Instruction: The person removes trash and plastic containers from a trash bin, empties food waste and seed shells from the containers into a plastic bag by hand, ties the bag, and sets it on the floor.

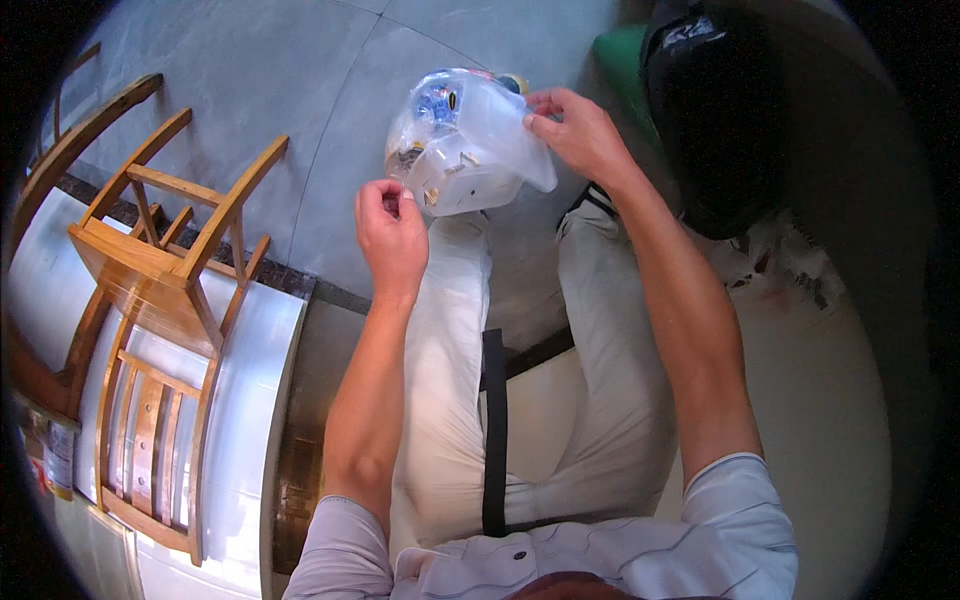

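A translucent plastic box (469,184) with several small brass-coloured pieces in it sits above my knees, toward the top of the view. Its cloudy plastic lid (514,135) is tilted up at the right side, pinched along its edge between the thumb and fingers of my right hand (581,135). My left hand (391,236) is at the box's left corner with its fingers curled and thumb against the forefinger. Whether anything small is between those fingertips I cannot tell. Behind the box lies a clear plastic bag (411,124) with blue items (437,107) inside.
Upturned on a white surface (247,420) at the left is a wooden chair (150,277). A black bag (720,120) stands at the upper right, with a green object (626,64) beside it. Grey tiled floor (247,60) spreads beyond the box. A black strap (495,435) hangs between my legs.
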Available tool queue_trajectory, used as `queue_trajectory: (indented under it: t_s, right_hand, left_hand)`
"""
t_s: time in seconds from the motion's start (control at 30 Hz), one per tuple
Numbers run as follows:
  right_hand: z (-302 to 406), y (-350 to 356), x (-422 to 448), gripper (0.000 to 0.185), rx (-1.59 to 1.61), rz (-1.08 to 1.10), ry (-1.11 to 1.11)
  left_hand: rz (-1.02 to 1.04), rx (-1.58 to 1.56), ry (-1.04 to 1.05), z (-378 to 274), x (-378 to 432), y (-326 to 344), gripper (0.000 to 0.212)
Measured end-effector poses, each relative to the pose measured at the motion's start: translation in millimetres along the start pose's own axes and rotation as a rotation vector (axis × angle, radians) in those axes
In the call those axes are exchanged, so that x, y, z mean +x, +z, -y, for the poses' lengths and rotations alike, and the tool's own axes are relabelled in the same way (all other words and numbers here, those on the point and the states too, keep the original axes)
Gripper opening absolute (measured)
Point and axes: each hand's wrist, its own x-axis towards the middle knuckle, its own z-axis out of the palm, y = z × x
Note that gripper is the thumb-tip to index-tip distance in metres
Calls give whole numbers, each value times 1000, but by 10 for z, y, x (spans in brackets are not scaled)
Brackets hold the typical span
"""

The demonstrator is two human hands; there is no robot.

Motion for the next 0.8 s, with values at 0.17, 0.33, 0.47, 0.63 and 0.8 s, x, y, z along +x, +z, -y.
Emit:
queue_trajectory:
  t_s: [0.17,0.33,0.47,0.63,0.8]
  right_hand:
    - [-157,142,240,37,-91,-170,-7]
    - [-134,152,292,31,92,103,49]
    - [-236,265,197,25,-9,-41,-114]
    - [-241,274,95,19,-36,-191,-196]
    - [-198,290,-6,16,-41,-330,-352]
  left_hand:
    - [22,38,-18,6,-49,-17,12]
    - [-15,-38,-94,-16,-47,-15,20]
    - [-16,-10,-54,-176,-33,23,25]
    - [-1,-23,26,-191,-32,34,27]
    - [-4,49,65,-236,-14,37,28]
